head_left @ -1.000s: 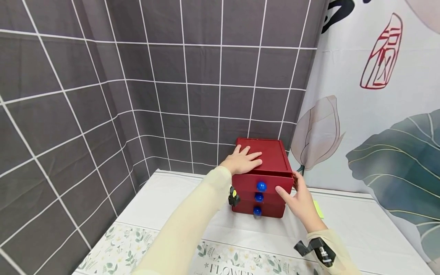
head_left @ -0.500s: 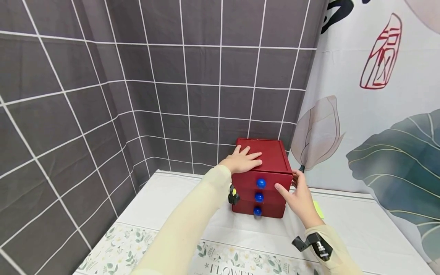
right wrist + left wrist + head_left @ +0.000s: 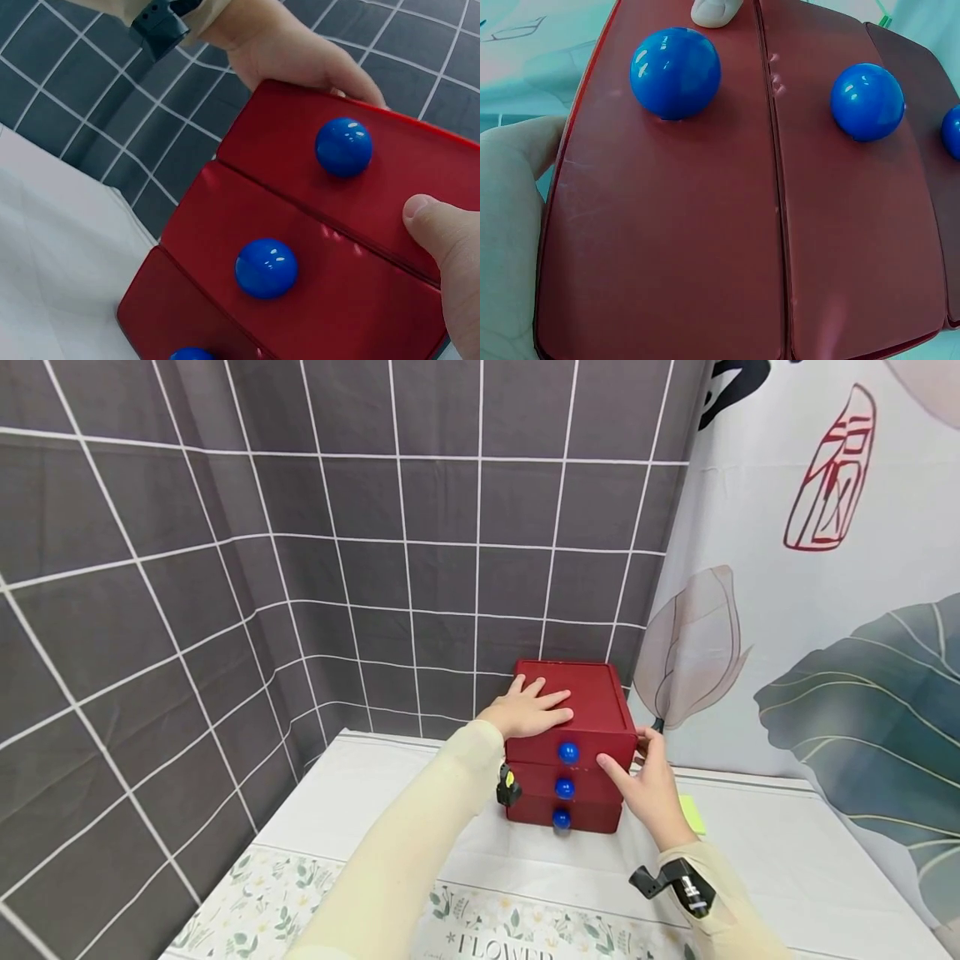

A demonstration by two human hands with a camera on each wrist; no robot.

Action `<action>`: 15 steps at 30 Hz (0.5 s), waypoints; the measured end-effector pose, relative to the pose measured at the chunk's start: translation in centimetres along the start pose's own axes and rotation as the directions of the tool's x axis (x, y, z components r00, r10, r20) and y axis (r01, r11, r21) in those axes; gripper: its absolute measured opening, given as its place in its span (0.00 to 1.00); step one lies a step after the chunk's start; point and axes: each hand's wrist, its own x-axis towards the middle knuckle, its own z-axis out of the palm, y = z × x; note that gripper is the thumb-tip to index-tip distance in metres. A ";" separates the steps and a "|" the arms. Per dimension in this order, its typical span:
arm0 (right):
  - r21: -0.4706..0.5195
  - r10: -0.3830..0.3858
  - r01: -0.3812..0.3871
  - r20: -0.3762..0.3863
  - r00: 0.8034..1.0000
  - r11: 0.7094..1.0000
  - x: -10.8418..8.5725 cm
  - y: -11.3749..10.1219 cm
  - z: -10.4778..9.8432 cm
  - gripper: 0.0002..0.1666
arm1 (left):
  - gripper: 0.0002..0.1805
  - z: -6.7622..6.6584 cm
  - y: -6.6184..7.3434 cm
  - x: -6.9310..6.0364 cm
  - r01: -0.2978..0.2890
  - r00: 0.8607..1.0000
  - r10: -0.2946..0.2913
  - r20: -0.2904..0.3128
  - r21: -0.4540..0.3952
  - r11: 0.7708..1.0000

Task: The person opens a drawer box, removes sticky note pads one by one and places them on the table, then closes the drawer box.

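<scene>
Count: one red drawer cabinet (image 3: 588, 689), three drawers (image 3: 534, 778), three blue knobs (image 3: 568, 752), one per front; two hands. I see the cabinet right of centre on the white cloth (image 3: 420, 793), near the back edge.

Left hand (image 3: 527, 706): fingers spread and released, palm down on the cabinet top by its left edge. Right hand (image 3: 647, 789): unclenched, straight thumb (image 3: 450, 240) against the top drawer's front, fingers loosely along the right side.

Edges: thin seams part the fronts. Cloth extends left and in front, giving me most room there; a yellow-green slip (image 3: 692, 814) lies just beside the right hand. The gridded dark curtain (image 3: 375, 568) stands close behind.

Materials: smooth, semi-glossy red panels, corners slightly rounded; knobs shiny spheres; curtain softly creased.
</scene>
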 end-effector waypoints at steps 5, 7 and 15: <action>-0.004 0.022 -0.022 -0.036 0.999 1.000 -0.1 0.1 0.4 0.47 | 0.37 -0.1 0.1 -0.1 -0.003 1.000 0.003 -0.002 0.025 1.000; 0.018 0.031 -0.030 -0.062 0.998 0.999 -0.3 0.3 0.8 0.46 | 0.38 0.0 0.1 -0.2 -0.006 1.000 0.006 -0.005 0.043 0.999; 0.080 0.034 -0.016 -0.229 0.973 0.997 -2.5 1.6 3.4 0.40 | 0.43 0.2 0.4 -0.3 -0.013 0.999 0.015 -0.029 0.077 0.997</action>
